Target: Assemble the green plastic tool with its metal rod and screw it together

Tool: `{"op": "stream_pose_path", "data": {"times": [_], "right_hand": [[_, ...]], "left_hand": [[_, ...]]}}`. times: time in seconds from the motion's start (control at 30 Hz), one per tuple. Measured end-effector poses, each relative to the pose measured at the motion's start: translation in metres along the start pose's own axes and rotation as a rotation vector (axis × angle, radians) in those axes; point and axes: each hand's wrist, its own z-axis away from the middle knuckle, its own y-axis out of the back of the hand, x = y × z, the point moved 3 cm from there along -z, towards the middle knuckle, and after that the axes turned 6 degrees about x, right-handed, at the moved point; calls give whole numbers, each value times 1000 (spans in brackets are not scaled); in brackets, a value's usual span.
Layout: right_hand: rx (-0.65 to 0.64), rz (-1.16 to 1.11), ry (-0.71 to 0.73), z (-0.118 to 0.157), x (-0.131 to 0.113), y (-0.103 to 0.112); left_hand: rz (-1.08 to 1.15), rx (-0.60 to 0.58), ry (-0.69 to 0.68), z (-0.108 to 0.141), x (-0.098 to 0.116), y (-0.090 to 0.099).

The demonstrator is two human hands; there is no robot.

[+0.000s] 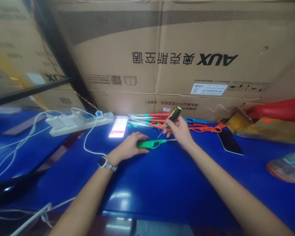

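My left hand is closed around the handle end of a green long-nosed gas lighter, which lies on the blue table with its metal tube toward the right. My right hand grips a screwdriver with a black and yellow handle. Its thin shaft slants down to the left, with the tip just above the green lighter; I cannot tell whether they touch. Behind both hands lie several more long lighters, among them red ones, an orange one and a blue one.
A lit phone lies left of the lighters, beside a white power strip with plugs and cables. To the right are a dark phone, a torn yellowish packet and a clear jar. A large cardboard box stands along the back.
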Motion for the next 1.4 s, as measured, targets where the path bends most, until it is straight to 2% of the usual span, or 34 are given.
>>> {"op": "stream_pose_path", "data": {"times": [0.07,0.2,0.33,0.5,0.7,0.8,0.9,1.07,1.2,1.4], "right_hand": [[27,-26,-16,4,8,3],[76,-60,-1,14,18,10],[98,-93,16,21,22,8],[109,-79,43,22,25,7],[142,26,168,4,33,12],[120,140,210,-5,38,10],[70,246,232,-11,41,5],[51,321,215,-17,49,1],[58,196,178,-16,49,0],[47,-72,82,2,30,-5]], "left_hand": [[43,8,62,3,-8,7],[65,-81,205,12,-24,22],[44,-95,154,10,-19,21],[69,-63,87,3,-6,4],[113,40,-39,-6,5,-17],[147,60,-25,-6,0,-14],[180,62,50,-3,-9,-4],[150,113,103,-2,-13,6],[150,186,85,-5,-12,5],[219,333,61,-9,-11,1]]}}
